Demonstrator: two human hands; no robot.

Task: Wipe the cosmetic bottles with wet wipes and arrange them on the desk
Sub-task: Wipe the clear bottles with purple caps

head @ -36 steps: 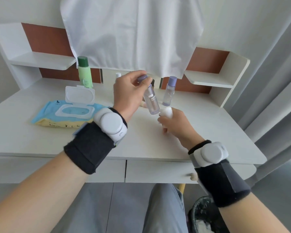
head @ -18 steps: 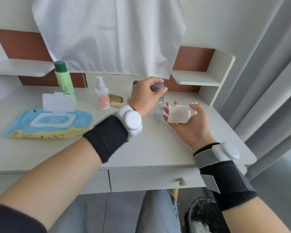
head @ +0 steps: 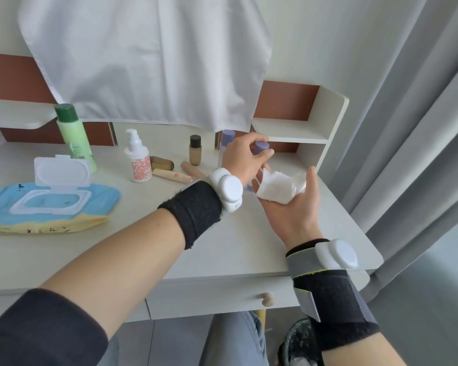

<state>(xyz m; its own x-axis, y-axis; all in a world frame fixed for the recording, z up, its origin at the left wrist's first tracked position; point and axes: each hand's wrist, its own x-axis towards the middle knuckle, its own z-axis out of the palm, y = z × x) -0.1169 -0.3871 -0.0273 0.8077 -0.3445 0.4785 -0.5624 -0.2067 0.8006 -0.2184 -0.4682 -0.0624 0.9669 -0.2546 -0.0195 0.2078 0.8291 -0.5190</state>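
Grips a bottle [head: 261, 147] by its purple cap with the left hand [head: 245, 159], fingers [head: 267, 154] curled round the cap and clamped on it, over the right rear part of the tabletop [head: 169, 247]. Holds the right hand [head: 296, 207] palm up just beside it, fingers relaxed and apart, cradling a crumpled wet wipe [head: 282, 186] without pinching it. Stands the bottle upright: cap on top, long axis vertical, base toward the tabletop. Cannot tell whether the base touches the surface, since the left hand and wrist hide the body. Probably at the point of bringing bottle and wipe together. To do this well: lift by the cap only if it is screwed tight, otherwise shift the grip down to the shoulder. Lay the body into the wipe and close the right palm round it. Turn the bottle about its long axis and draw the wipe from shoulder to base, so the whole wall gets covered. Watch the other purple-capped bottle [head: 228, 136] just behind and the small dark-capped bottle [head: 195, 154] near it, both easy to knock. Afterwards, set it down cap up in line with the pump bottle [head: 138, 161] and the green bottle [head: 73, 133].
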